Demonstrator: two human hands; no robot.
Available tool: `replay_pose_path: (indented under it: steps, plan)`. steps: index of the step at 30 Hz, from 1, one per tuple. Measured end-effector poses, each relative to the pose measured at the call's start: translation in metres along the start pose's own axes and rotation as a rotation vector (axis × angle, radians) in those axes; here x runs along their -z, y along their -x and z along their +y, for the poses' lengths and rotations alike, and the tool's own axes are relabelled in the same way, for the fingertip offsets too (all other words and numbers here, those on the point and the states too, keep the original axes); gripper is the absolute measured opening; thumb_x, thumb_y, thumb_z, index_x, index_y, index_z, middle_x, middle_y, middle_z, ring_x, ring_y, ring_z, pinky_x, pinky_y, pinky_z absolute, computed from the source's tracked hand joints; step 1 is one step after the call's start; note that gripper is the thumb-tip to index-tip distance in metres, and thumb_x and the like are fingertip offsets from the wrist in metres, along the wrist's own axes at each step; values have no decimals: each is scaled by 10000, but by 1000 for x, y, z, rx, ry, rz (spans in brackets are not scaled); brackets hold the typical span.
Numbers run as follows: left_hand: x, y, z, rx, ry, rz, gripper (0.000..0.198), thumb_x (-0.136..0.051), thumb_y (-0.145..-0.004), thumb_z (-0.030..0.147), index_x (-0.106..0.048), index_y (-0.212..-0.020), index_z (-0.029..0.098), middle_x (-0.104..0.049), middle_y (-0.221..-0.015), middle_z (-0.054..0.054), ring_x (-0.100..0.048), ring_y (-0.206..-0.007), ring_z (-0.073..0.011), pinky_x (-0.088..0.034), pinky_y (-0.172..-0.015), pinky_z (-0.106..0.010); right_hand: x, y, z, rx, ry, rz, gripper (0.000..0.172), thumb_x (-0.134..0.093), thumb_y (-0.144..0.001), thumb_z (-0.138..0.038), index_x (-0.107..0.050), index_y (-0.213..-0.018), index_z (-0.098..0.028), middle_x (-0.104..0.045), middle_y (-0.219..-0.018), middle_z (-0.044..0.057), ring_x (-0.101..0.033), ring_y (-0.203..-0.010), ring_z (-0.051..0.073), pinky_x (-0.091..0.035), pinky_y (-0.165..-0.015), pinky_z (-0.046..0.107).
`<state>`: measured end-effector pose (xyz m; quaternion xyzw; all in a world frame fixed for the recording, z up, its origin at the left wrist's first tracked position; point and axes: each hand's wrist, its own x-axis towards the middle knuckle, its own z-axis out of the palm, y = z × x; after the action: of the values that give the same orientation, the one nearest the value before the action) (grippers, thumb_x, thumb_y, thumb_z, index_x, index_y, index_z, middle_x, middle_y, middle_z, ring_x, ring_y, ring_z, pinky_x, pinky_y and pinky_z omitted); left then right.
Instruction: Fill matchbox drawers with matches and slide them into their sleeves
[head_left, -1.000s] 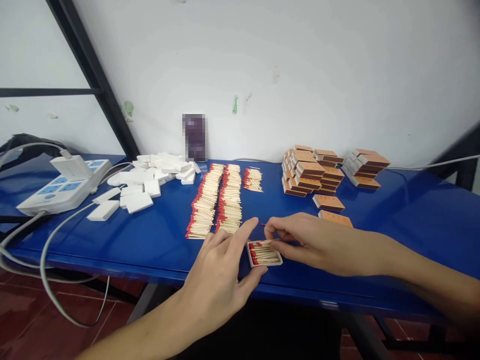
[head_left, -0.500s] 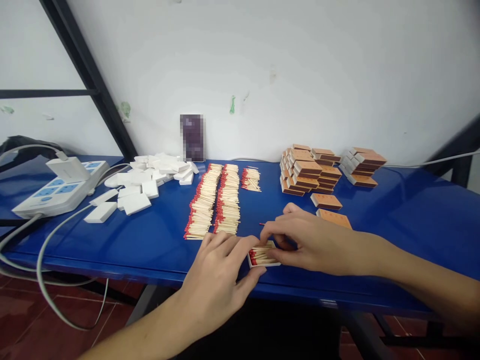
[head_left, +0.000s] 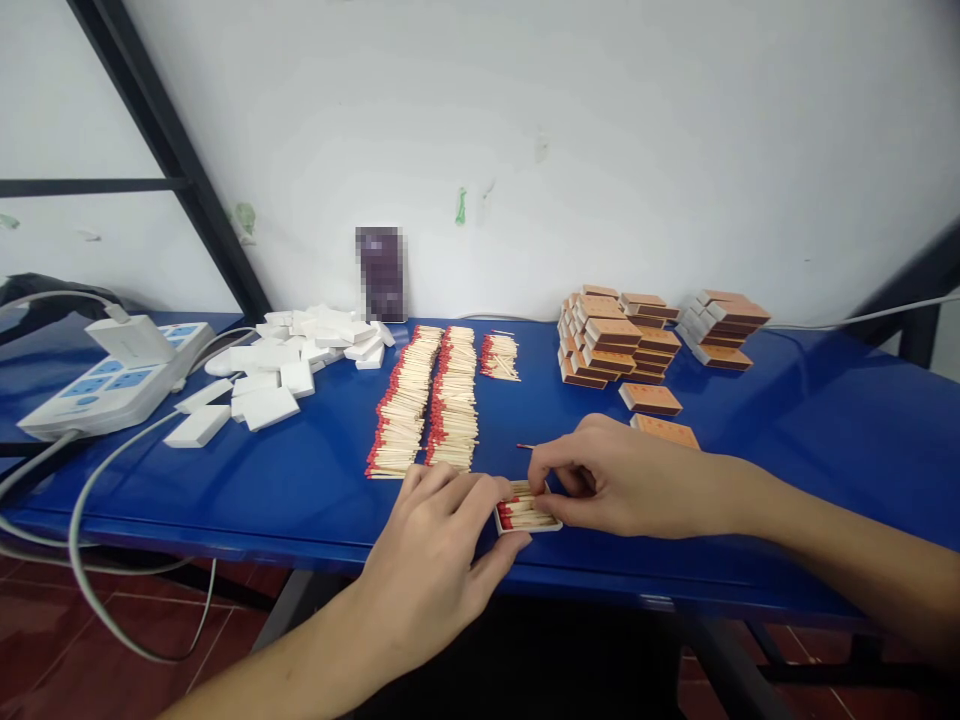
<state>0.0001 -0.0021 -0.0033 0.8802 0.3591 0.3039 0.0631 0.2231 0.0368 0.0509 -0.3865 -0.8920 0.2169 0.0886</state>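
A small white matchbox tray (head_left: 559, 526) lies near the table's front edge with red-tipped matches (head_left: 517, 515) inside. My left hand (head_left: 442, 560) grips the tray's left end between thumb and fingers. At the tray's right end, my right hand (head_left: 607, 480) has thumb and forefinger bent together on the matches; the exact contact is partly hidden. One loose match (head_left: 525, 446) lies just behind the tray. Beyond my left hand are two long rows of matches (head_left: 405, 400), (head_left: 454, 400), and a smaller pile of matches (head_left: 499, 358) is to their right.
White trays (head_left: 270, 407) are heaped at left beside a power strip (head_left: 112, 385) with cables. Orange matchboxes (head_left: 611, 335) are stacked at back right, with another stack of matchboxes (head_left: 724, 325) farther right. A phone-like object (head_left: 381, 275) leans against the wall.
My right hand has shifted slightly right, its forefinger drawn back from the tray's far edge, so more matches show. My left hand keeps its hold on the tray.
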Motion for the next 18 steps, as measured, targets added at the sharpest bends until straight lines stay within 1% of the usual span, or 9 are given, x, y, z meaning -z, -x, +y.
replay_pose_path:
  steps: [3, 7, 10, 12, 15, 18]
  plan:
    - [0, 0, -1, -22, 5, -3, 79, -582, -983, 246, -533, -1035, 209, -676, -981, 10, -550, -879, -215, -381, -819, -383, -1, -2, 2, 23, -44, -18, 108, -613, -864, -239, -675, -782, -208, -510, -531, -71, -455, -478, 69, -332, -489, 205]
    - [0, 0, 0, -23, 6, -16, 64, -583, -984, 245, -531, -998, 211, -685, -992, 15, -555, -890, -216, -374, -816, -382, -3, -4, 4, 68, -73, 22, 90, -613, -859, -227, -657, -786, -199, -488, -534, -80, -444, -482, 60, -337, -503, 195]
    - [0, 0, 0, -22, 5, -19, 67, -582, -987, 251, -545, -1031, 218, -693, -1043, 11, -569, -940, -229, -377, -833, -395, -3, -6, 5, 93, -86, 35, 72, -590, -867, -211, -623, -803, -202, -488, -562, -81, -432, -495, 61, -339, -509, 194]
    - [0, 0, 0, -32, -4, -10, 100, -582, -988, 252, -554, -1079, 222, -695, -1085, 4, -576, -967, -235, -380, -846, -403, -3, -7, 6, 88, -104, 23, 69, -581, -889, -242, -590, -830, -208, -492, -581, -82, -427, -505, 66, -338, -504, 195]
    - [0, -1, 0, -53, -19, -8, 132, -580, -988, 253, -566, -1116, 226, -695, -1107, -9, -583, -976, -243, -389, -850, -411, -2, -7, 9, 62, -130, -5, 126, -569, -927, -329, -559, -872, -216, -509, -610, -77, -432, -527, 76, -337, -498, 200]
    - [1, -1, 1, -58, -24, -14, 159, -580, -985, 247, -560, -1142, 231, -694, -1104, -15, -590, -970, -249, -404, -849, -419, -2, -6, 12, 52, -134, -41, 146, -542, -945, -334, -567, -865, -214, -528, -646, -63, -432, -552, 85, -336, -508, 211]
